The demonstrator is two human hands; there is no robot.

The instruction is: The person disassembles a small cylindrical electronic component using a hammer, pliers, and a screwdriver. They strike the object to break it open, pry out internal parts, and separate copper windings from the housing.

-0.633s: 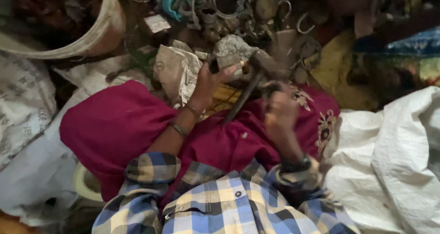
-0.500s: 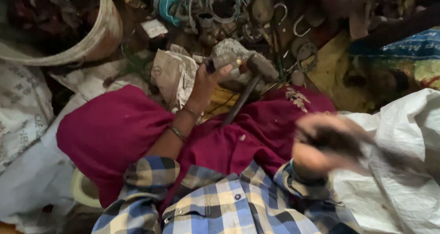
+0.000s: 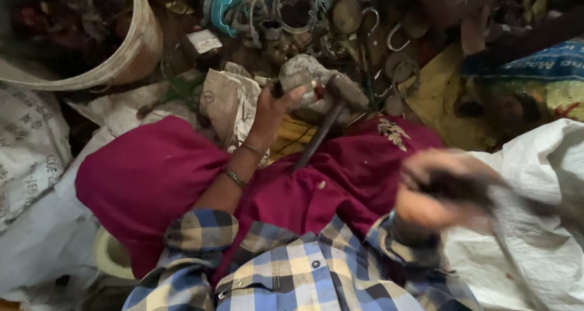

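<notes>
My left hand [image 3: 277, 101] is closed around a grey lump of scrap [image 3: 299, 80] that rests on a stone-like block [image 3: 316, 101] beyond my maroon-covered lap [image 3: 152, 183]. A hammer [image 3: 347, 90] lies beside it, head against the block and dark handle slanting down onto the lap, with no hand on it. My right hand [image 3: 435, 195], blurred by motion, grips a dark piece of scrap [image 3: 456, 186] over the white sack [image 3: 535, 183] at the right.
A heap of metal scrap [image 3: 365, 25] with rings, hooks and a teal part [image 3: 222, 6] fills the far ground. A pale round tub [image 3: 143, 49] stands at the top left. Printed sacks [image 3: 30, 146] lie left, and a yellow cloth [image 3: 438, 98] lies right of the block.
My right hand has left the hammer at the centre and swung right and down over the white sack with a dark piece. The left hand stayed on the grey lump.
</notes>
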